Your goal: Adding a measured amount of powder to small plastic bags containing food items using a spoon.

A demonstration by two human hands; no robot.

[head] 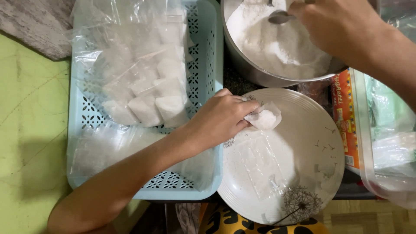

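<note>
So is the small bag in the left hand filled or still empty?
Partly filled: the small bag, pinched by the left hand, shows white powder inside.

Basket (208,86), plate (320,130) on perhaps floor (30,130)

Small clear sachet (265,118) of white powder, pinched in the left hand (221,119) over the plate (320,130). Filled sachets (149,93) piled in the pale blue basket (208,86) (under loose clear film). Empty clear bags (258,164) flat on the plate. Orange-and-red printed box (345,117) standing right of the plate.
</note>
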